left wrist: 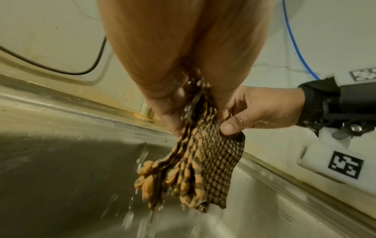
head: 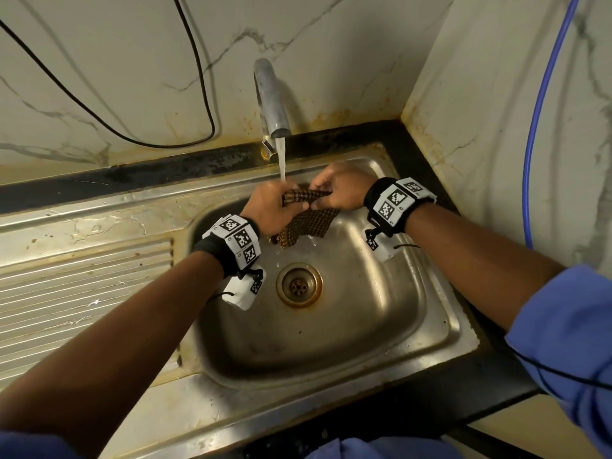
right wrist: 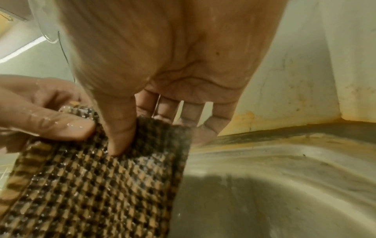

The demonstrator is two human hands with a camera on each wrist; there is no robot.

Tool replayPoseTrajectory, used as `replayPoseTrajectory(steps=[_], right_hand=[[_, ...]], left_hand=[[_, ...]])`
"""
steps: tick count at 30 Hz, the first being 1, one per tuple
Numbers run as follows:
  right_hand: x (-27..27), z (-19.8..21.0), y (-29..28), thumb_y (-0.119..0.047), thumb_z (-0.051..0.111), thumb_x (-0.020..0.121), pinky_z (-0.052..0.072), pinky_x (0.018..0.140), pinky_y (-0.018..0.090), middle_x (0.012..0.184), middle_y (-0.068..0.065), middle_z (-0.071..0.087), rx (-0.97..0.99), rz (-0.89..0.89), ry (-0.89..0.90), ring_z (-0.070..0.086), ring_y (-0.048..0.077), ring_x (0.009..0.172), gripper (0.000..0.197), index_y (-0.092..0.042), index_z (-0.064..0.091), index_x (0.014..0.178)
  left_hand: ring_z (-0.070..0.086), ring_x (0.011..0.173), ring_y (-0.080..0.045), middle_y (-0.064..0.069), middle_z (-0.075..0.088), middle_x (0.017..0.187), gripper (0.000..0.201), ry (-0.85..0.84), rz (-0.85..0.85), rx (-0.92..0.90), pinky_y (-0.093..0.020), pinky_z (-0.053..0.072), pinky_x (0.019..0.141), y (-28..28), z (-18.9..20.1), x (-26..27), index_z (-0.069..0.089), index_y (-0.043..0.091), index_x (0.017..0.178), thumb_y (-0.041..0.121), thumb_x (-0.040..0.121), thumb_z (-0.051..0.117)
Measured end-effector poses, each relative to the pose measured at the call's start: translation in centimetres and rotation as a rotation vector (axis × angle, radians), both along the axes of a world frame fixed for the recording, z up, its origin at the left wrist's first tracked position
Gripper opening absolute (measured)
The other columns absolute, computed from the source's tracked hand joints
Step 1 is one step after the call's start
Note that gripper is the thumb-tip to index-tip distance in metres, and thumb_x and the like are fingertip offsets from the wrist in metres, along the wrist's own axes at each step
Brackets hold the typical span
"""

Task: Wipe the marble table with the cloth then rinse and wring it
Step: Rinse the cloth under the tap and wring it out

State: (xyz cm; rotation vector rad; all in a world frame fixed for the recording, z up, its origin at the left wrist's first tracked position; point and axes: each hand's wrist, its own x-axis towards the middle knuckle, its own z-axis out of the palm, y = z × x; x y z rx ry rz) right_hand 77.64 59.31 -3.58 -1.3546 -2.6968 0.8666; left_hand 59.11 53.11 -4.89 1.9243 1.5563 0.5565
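A brown and orange checked cloth (head: 309, 223) (left wrist: 205, 162) (right wrist: 97, 180) hangs wet over the steel sink (head: 440, 326), under the water stream (head: 282, 160) running from the tap (head: 270, 97). My left hand (head: 270, 202) (left wrist: 175, 103) grips the bunched upper part of the cloth. My right hand (head: 337, 190) (right wrist: 122, 128) pinches the cloth's right edge, thumb pressed on its front and fingers behind. The right hand's thumb (left wrist: 228, 127) also shows in the left wrist view. Water drips from the cloth's lower end into the basin.
The drain (head: 299, 285) lies below the hands. A ribbed draining board (head: 82, 293) sits to the left. Marble-patterned walls close the back and right. A black cable (head: 198, 77) hangs on the back wall, a blue hose (head: 543, 111) on the right wall.
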Motion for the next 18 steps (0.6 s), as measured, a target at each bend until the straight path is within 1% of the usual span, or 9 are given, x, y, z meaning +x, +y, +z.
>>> replayPoseTrajectory(steps=[2, 4, 7, 8, 11, 13, 15, 16, 18], right_hand=[[0.4, -0.4, 0.0, -0.027, 0.069, 0.086, 0.035, 0.063, 0.021, 0.086, -0.007, 0.062, -0.022, -0.015, 0.033, 0.05, -0.001, 0.074, 0.018, -0.019, 0.071, 0.102], [0.3, -0.4, 0.0, -0.026, 0.07, 0.086, 0.035, 0.065, 0.022, 0.087, -0.005, 0.063, -0.026, -0.039, 0.061, 0.05, 0.001, 0.075, 0.018, -0.018, 0.072, 0.102], [-1.0, 0.0, -0.3, -0.025, 0.072, 0.084, 0.037, 0.065, 0.02, 0.083, -0.01, 0.064, 0.01, -0.02, 0.115, 0.052, -0.003, 0.073, 0.015, -0.02, 0.074, 0.098], [-1.7, 0.2, -0.5, -0.025, 0.074, 0.082, 0.039, 0.065, 0.018, 0.081, -0.013, 0.064, 0.029, -0.004, 0.137, 0.053, -0.004, 0.072, 0.015, -0.021, 0.074, 0.096], [-3.6, 1.0, -0.7, -0.029, 0.081, 0.073, 0.045, 0.067, 0.016, 0.08, -0.015, 0.069, 0.068, 0.0, 0.199, 0.061, -0.002, 0.073, 0.017, -0.023, 0.076, 0.089], [-4.5, 1.2, -0.7, -0.029, 0.085, 0.068, 0.051, 0.073, 0.022, 0.085, -0.01, 0.073, 0.078, -0.004, 0.227, 0.065, 0.003, 0.077, 0.019, -0.021, 0.077, 0.084], [-4.7, 1.1, -0.4, -0.028, 0.085, 0.068, 0.054, 0.076, 0.026, 0.086, -0.008, 0.074, 0.064, 0.005, 0.268, 0.067, 0.005, 0.078, 0.018, -0.019, 0.077, 0.082], [-4.6, 1.1, -0.3, -0.027, 0.084, 0.069, 0.054, 0.075, 0.024, 0.087, -0.008, 0.074, 0.04, -0.004, 0.301, 0.067, 0.004, 0.078, 0.017, -0.018, 0.077, 0.082], [-4.0, 0.9, 0.0, -0.027, 0.083, 0.073, 0.053, 0.071, 0.021, 0.083, -0.009, 0.072, 0.013, -0.057, 0.369, 0.065, 0.001, 0.074, 0.016, -0.016, 0.076, 0.083]], left_hand=[[0.062, 0.088, -0.012, 0.002, 0.066, 0.095, 0.018, -0.025, 0.027, -0.022, -0.02, 0.047, 0.072, -0.2, -0.2, -0.7, 0.065, 0.015, 0.105, 0.024, 0.089, 0.064], [0.062, 0.087, -0.012, 0.002, 0.066, 0.094, 0.016, -0.044, 0.078, -0.038, -0.024, 0.05, 0.074, -0.4, -0.4, -1.2, 0.064, 0.015, 0.101, 0.021, 0.087, 0.066], [0.057, 0.078, -0.007, 0.009, 0.059, 0.083, 0.017, -0.031, 0.104, -0.069, -0.014, 0.041, 0.064, -0.7, -0.1, -1.8, 0.06, 0.016, 0.091, 0.01, 0.08, 0.071], [0.056, 0.078, -0.007, 0.009, 0.059, 0.083, 0.021, 0.0, 0.083, -0.092, -0.014, 0.039, 0.065, -0.7, 0.0, -2.0, 0.06, 0.019, 0.091, 0.008, 0.077, 0.073], [0.057, 0.082, -0.012, 0.005, 0.063, 0.089, 0.019, 0.128, 0.013, -0.114, -0.024, 0.042, 0.073, -0.8, 0.2, -2.3, 0.066, 0.019, 0.097, 0.021, 0.08, 0.073], [0.056, 0.07, -0.012, 0.002, 0.063, 0.078, 0.013, 0.107, 0.03, -0.099, -0.026, 0.041, 0.065, -0.8, 0.1, -2.4, 0.067, 0.017, 0.089, 0.029, 0.086, 0.068], [0.051, 0.06, -0.006, 0.006, 0.057, 0.066, 0.017, 0.055, 0.069, -0.097, -0.022, 0.036, 0.055, -0.8, 0.0, -2.6, 0.062, 0.018, 0.077, 0.028, 0.09, 0.063], [0.05, 0.059, -0.004, 0.007, 0.056, 0.065, 0.018, 0.042, 0.08, -0.102, -0.02, 0.035, 0.054, -0.8, -0.1, -2.8, 0.061, 0.019, 0.075, 0.026, 0.091, 0.062], [0.057, 0.066, -0.006, 0.003, 0.062, 0.072, 0.016, 0.008, 0.081, -0.141, -0.02, 0.04, 0.059, -0.9, -0.5, -3.2, 0.065, 0.015, 0.082, 0.023, 0.093, 0.059]])
